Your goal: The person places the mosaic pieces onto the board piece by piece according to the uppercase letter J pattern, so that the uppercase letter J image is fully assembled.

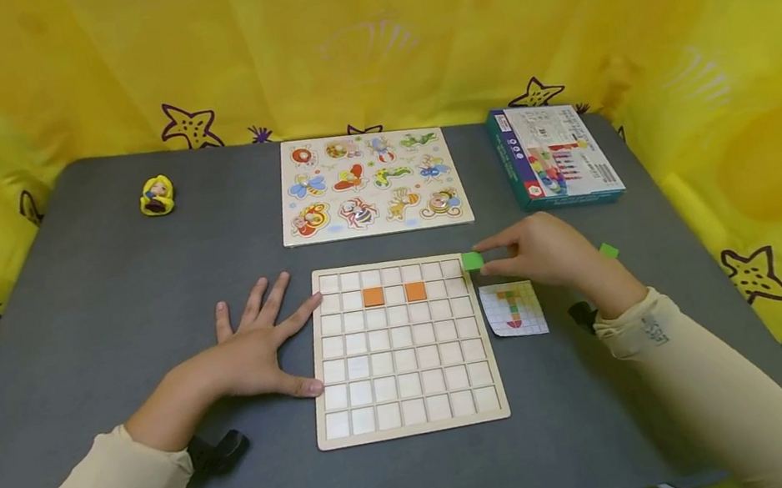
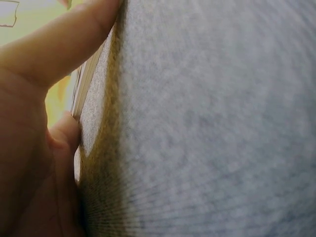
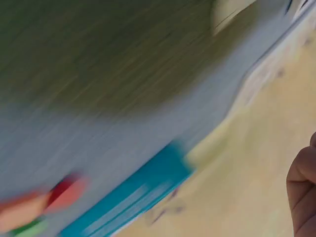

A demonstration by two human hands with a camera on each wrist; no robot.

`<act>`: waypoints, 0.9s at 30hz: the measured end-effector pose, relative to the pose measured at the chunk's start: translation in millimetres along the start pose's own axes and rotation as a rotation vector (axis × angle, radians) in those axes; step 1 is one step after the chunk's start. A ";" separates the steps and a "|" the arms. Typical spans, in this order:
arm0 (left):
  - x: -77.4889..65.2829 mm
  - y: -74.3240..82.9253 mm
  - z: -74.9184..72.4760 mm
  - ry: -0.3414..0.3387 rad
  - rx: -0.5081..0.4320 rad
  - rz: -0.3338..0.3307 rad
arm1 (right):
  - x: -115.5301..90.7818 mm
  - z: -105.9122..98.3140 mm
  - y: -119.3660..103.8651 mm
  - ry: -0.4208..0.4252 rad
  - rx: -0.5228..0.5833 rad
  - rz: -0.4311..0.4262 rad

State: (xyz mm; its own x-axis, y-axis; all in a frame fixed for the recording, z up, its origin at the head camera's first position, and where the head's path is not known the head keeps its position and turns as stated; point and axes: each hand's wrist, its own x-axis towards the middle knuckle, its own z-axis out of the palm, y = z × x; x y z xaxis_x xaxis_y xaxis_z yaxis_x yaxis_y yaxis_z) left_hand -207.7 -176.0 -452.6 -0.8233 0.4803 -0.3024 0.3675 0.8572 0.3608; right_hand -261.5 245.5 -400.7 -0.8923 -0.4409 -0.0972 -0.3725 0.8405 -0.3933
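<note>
A wooden grid board (image 1: 415, 430) lies in the middle of the table, with two orange square tiles (image 1: 373, 296) in its second row from the far side. My left hand (image 1: 249, 362) spreads its fingers on the table, thumb and index fingertips at the board's left edge; the left wrist view shows them close up. Between thumb and index finger my right hand (image 1: 540, 251) pinches a green tile (image 1: 472, 260) at the board's far right corner. Below that hand lies a pattern card (image 1: 513, 310) with a coloured figure. Another green tile (image 1: 609, 250) shows partly behind the right wrist.
An insect peg puzzle (image 1: 371, 184) lies beyond the board. To its right sits a teal-edged box (image 1: 556, 156). A small yellow-haired figurine (image 1: 157, 195) stands at the far left. Blurred red pieces (image 3: 66, 192) appear near the box in the right wrist view.
</note>
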 end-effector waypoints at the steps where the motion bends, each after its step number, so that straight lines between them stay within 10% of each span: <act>1: 0.5 0.6 0.0 0.002 0.001 0.002 | 6.2 3.7 -8.0 -0.014 -0.001 -0.024; 12: 2.3 2.9 -0.3 -0.010 -0.003 0.002 | 45.4 40.0 -67.0 -0.090 -0.133 -0.166; 27: 1.1 2.1 -1.9 -0.012 -0.011 -0.001 | 56.2 50.9 -77.4 -0.129 -0.211 -0.144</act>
State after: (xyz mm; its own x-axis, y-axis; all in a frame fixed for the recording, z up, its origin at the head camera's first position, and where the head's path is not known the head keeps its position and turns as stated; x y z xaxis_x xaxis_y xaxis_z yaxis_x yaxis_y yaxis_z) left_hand -208.6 -174.0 -450.4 -0.8184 0.4815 -0.3136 0.3616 0.8557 0.3701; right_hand -269.8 139.7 -422.3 -0.7916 -0.5854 -0.1754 -0.5498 0.8075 -0.2137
